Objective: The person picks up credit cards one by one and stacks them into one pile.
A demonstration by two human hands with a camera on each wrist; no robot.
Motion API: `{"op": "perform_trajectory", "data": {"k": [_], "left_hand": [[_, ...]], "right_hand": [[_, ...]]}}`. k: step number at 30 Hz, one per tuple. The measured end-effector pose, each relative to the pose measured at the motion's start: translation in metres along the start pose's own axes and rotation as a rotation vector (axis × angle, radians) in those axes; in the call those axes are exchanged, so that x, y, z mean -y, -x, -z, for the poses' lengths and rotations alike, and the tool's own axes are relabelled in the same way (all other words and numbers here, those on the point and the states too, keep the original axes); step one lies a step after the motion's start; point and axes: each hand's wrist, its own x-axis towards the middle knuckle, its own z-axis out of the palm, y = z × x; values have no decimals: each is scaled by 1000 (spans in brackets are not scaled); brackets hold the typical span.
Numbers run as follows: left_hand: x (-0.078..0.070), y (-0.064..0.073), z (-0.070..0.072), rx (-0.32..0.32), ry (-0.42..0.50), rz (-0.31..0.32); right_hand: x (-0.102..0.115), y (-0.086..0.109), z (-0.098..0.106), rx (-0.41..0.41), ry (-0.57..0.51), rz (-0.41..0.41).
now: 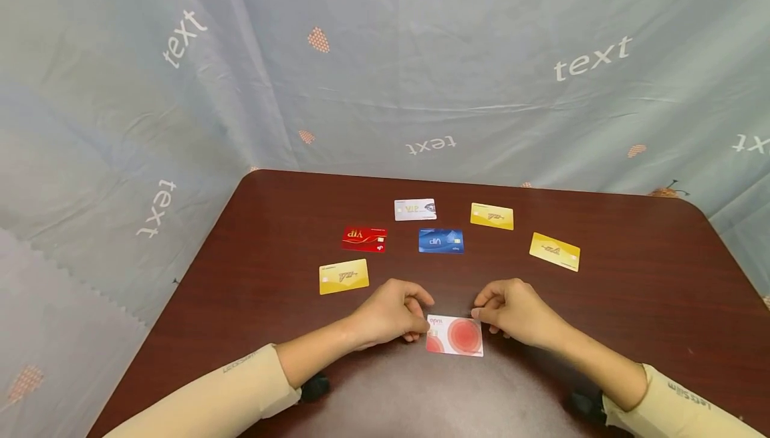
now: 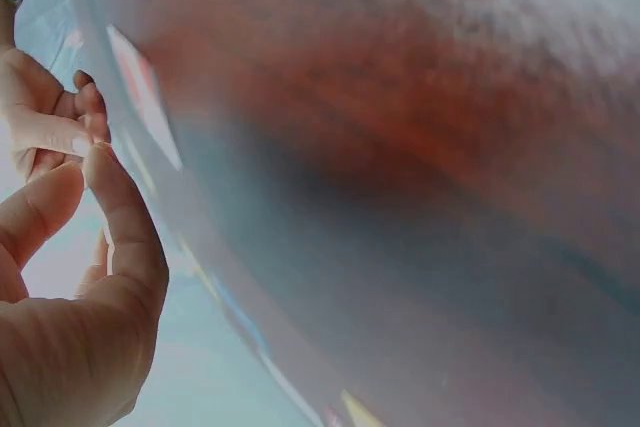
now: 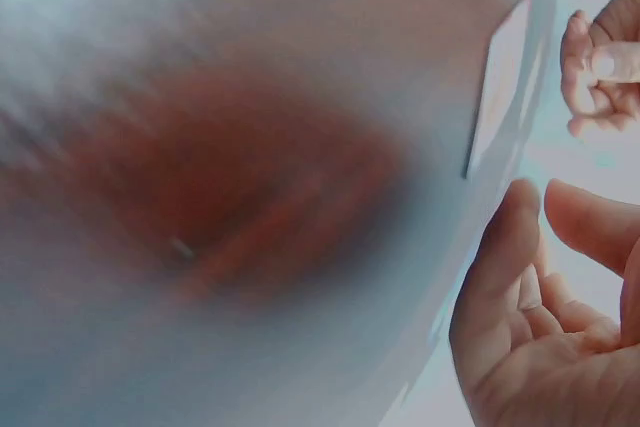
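Card with circles (image 1: 455,336) lies between left grip (image 1: 394,312) and right grip (image 1: 519,312), both relaxed, empty.

Left hand (image 1: 394,312) and right hand (image 1: 520,311) flank a white card (image 1: 454,336).

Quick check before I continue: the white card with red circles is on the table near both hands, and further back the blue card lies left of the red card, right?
Not quite: the head view shows the blue card right of the red card. The white card with red circles is on the table near both hands.
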Motion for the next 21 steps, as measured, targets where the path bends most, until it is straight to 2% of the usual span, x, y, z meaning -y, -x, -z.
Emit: {"op": "perform_trajectory", "data": {"k": [9, 15, 21], "left_hand": [[-16, 14, 28, -66, -24, -69], [-26, 23, 51, -144, -45, -97], [-30, 31, 70, -243, -85, -109]], "right_hand": [[13, -11, 14, -61, 33, 34], [21, -21, 13, -73, 27, 47], [30, -32, 11, -98, 38, 95]]}}
